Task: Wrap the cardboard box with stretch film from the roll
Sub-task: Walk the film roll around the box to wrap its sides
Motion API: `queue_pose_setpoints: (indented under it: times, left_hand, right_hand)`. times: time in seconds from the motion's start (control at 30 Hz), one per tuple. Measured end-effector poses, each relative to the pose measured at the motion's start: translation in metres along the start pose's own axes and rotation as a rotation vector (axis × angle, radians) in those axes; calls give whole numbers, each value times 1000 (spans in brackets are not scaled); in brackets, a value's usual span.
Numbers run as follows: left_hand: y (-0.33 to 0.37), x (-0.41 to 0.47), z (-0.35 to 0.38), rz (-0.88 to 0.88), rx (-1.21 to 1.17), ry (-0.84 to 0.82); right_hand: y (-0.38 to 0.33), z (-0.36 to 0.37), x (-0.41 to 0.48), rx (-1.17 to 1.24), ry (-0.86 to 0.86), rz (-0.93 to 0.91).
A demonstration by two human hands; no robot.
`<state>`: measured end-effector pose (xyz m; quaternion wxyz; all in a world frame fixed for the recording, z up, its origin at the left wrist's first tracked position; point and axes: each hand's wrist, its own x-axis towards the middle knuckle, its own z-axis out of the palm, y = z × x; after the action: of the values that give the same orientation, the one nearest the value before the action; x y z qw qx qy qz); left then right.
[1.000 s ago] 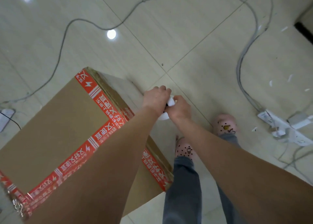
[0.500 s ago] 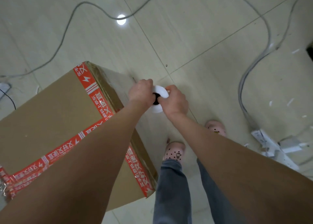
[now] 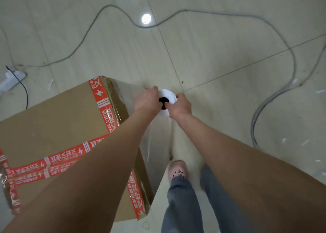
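A tall cardboard box (image 3: 53, 123) sealed with red printed tape stands on the tiled floor at the left. Clear stretch film (image 3: 155, 144) runs down its right side, from the far top corner toward the near bottom corner. I hold the white roll (image 3: 168, 96) upright beside the box's far right corner; its dark core faces up. My left hand (image 3: 147, 100) grips the roll from the left and my right hand (image 3: 181, 105) grips it from the right. The roll's lower part is hidden behind my hands and the film.
Grey cables (image 3: 275, 95) loop across the floor behind and to the right. A white power strip (image 3: 12, 77) lies at the far left. My feet in pink clogs (image 3: 177, 170) stand right of the box. Scraps of film litter the floor at the right edge.
Both hands have carried the roll along the box's right side toward its far corner, and more film is stretched over that side. My view has shifted forward with them.
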<state>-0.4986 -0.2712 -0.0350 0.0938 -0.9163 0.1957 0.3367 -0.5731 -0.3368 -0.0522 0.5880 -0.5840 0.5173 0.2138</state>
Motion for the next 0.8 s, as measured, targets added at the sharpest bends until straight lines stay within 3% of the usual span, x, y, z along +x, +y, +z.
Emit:
queue_pose_setpoints:
  times: [0.2,0.43,0.63,0.8]
  left_hand:
    - [20,2,-9,287,290,41]
    - [17,23,-27,376,369,7]
    - [-6,46,-49,174,161,-40]
    - [-32,63,-64,-113,-121,-41]
  right_hand:
    - [1,1,3,38,16,39]
    - [-17,0,14,-102,41,12]
    - [-57,1,22,-314,60,-120]
    - [-84,13,32,-269,82,-181]
